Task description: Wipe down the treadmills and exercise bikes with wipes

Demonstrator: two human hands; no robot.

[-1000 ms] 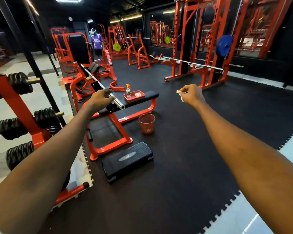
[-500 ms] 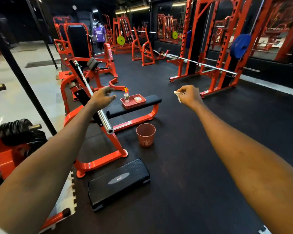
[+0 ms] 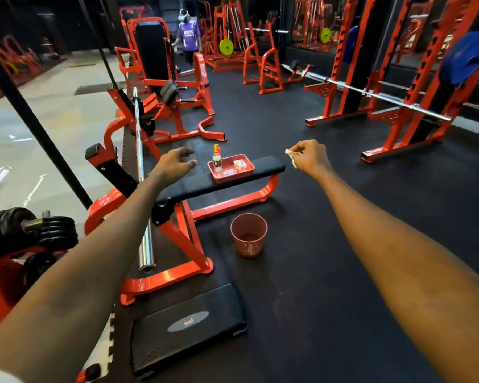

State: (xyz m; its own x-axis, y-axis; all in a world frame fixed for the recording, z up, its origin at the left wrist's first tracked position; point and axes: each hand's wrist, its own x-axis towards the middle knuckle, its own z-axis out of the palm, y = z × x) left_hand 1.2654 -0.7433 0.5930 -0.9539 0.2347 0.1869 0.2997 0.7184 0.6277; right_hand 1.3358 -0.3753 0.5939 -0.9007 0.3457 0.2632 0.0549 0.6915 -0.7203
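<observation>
Left hand (image 3: pixel 174 161), now off the long chrome steel barbell (image 3: pixel 145 244), hovers mid-frame with grip apart; right hand (image 3: pixel 311 156) has grip clamped on a crumpled white wipe (image 3: pixel 290 152); bar wiping probably finished.

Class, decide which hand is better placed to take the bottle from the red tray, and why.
Left: the left hand is open, empty and nearest the bottle; the right hand pinches a wipe.
</observation>
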